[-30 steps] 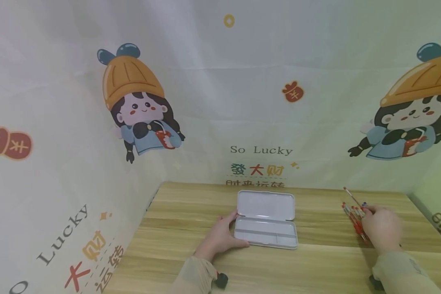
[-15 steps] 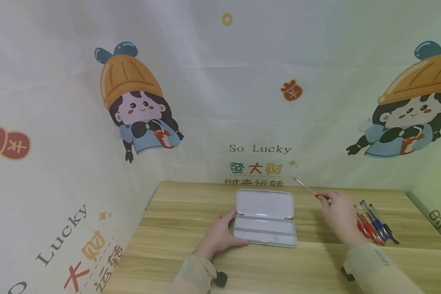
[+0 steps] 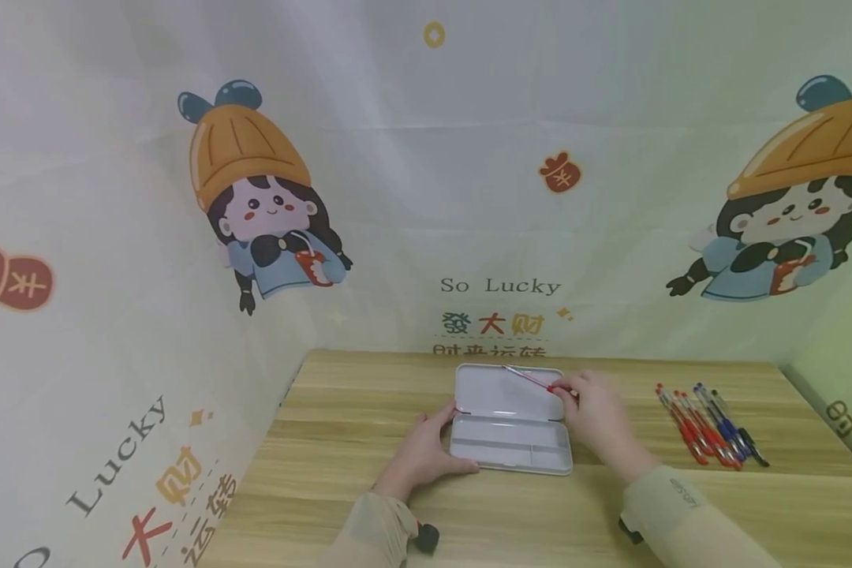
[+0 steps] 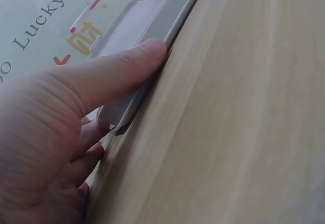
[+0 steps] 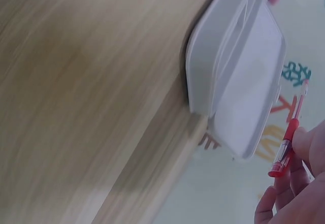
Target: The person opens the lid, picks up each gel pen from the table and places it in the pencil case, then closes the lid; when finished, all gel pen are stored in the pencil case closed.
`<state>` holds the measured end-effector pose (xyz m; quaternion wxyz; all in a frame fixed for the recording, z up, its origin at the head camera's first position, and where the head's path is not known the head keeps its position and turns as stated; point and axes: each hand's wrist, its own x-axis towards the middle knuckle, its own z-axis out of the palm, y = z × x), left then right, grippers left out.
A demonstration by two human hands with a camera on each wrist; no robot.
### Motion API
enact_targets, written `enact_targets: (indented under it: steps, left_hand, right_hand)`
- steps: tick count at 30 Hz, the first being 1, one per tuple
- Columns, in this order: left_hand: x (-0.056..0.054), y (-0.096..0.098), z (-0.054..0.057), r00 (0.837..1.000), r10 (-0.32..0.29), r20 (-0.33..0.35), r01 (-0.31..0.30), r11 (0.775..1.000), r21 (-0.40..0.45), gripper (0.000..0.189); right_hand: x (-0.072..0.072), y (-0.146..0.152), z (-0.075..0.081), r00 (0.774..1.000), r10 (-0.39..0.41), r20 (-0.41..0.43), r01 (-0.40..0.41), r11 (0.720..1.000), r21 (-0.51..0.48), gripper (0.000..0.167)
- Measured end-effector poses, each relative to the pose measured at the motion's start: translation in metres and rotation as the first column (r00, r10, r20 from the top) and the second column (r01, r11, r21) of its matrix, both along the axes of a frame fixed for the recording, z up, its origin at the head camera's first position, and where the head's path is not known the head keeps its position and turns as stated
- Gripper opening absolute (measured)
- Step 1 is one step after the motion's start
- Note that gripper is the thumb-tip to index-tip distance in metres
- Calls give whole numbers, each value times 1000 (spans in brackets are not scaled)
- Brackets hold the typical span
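Observation:
A light grey pencil case (image 3: 500,432) lies with its lid raised, its tray divided into compartments. My left hand (image 3: 424,451) grips its left end, the thumb (image 4: 144,56) along the front edge and the other fingers round the far side. Over the lid (image 3: 483,390), my right hand (image 3: 599,410) pinches a red gel pen (image 3: 532,379) between thumb and fingers. In the right wrist view that pen (image 5: 287,142) slants upward, apart from the case, its red cap end nearest the palm.
To the right on the wooden table (image 3: 369,386) lies a loose group of several pens: red pens (image 3: 696,434), blue pens (image 3: 724,422) and a black-capped pen (image 3: 755,448). A printed cloth (image 3: 397,197) hangs behind the table's back edge.
My right hand has lifted the red pen from the group and carried it left to over the lid. The left hand and the pencil case have stayed in place.

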<state>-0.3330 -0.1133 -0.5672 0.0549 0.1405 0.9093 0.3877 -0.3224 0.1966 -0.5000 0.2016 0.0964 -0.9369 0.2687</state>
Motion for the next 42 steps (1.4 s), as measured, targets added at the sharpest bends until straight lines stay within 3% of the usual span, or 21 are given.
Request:
enact_targets:
  steps: [11, 17, 26, 42]
  left_hand:
    - [2, 0, 1, 1000, 4, 9, -4, 1000, 20, 127]
    - [1, 0, 3, 1000, 7, 22, -7, 1000, 9, 126]
    - [2, 1, 3, 999, 6, 31, -7, 1000, 14, 126]
    - [2, 1, 4, 1000, 3, 25, -4, 1000, 29, 125]
  right_hand:
    - [-9, -23, -11, 995, 100, 16, -101, 991, 93, 5]
    - [-10, -29, -19, 988, 140, 67, -147, 981, 124, 5]
    - [-10, -31, -35, 985, 137, 105, -153, 975, 162, 5]
    - [-9, -30, -40, 988, 131, 77, -146, 962, 230, 3]
